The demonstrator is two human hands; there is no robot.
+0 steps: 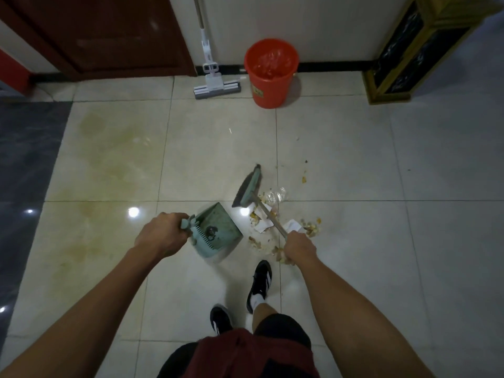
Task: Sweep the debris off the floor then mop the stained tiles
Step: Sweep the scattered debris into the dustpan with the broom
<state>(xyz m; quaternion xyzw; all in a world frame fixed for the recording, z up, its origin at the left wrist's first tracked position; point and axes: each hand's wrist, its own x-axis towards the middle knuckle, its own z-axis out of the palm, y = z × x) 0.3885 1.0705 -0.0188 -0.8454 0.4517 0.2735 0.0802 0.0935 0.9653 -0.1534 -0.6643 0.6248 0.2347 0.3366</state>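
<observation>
Teal dustpan (218, 230) at frame centre gripped by left hand (161, 236), right hand (300, 248) clenched round broom (246, 188) handle, debris (275, 219) lower-right of broom head, yellowish stain (109, 148) left, mop (215, 83) and orange bucket (270, 75) at top.

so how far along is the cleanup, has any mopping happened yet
Nothing finished. In hand: left hand holds the dustpan, right hand the broom; debris lies unswept. Left: yellowish stains remain, mop against the wall.

Open tile (354, 148) ahead and right; blocked along the wall by mop (215, 87) and red bucket (270, 75) (just beside each other), cabinet (403, 58) far right.
</observation>
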